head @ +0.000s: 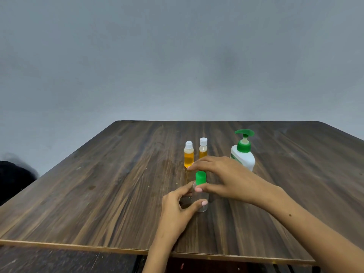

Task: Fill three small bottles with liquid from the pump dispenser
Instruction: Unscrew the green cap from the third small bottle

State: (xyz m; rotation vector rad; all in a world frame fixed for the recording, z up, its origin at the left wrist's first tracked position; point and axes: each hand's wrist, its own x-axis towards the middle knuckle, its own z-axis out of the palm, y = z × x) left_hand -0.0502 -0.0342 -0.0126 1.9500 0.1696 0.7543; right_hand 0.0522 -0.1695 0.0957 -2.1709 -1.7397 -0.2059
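Both your hands meet mid-table: your left hand (177, 205) grips the clear bottle (201, 201), your right hand (222, 178) pinches its green cap (200, 177). Wide bare table (98, 194) lies left, edges far.

A wide counter (122, 194) with a dark brown wood-grain surface is seen, and it fills the lower half of the view. Its near edge is trimmed with a pale, light brown strip. Behind the counter, a plain grey wall (177, 56) is found, without any marks on it. To the left of the counter, low against the wall, a dark, blurred shape (13, 178) is partly shown; what it is cannot be told. Below the near edge of the counter, a dark floor (59, 263) is visible.
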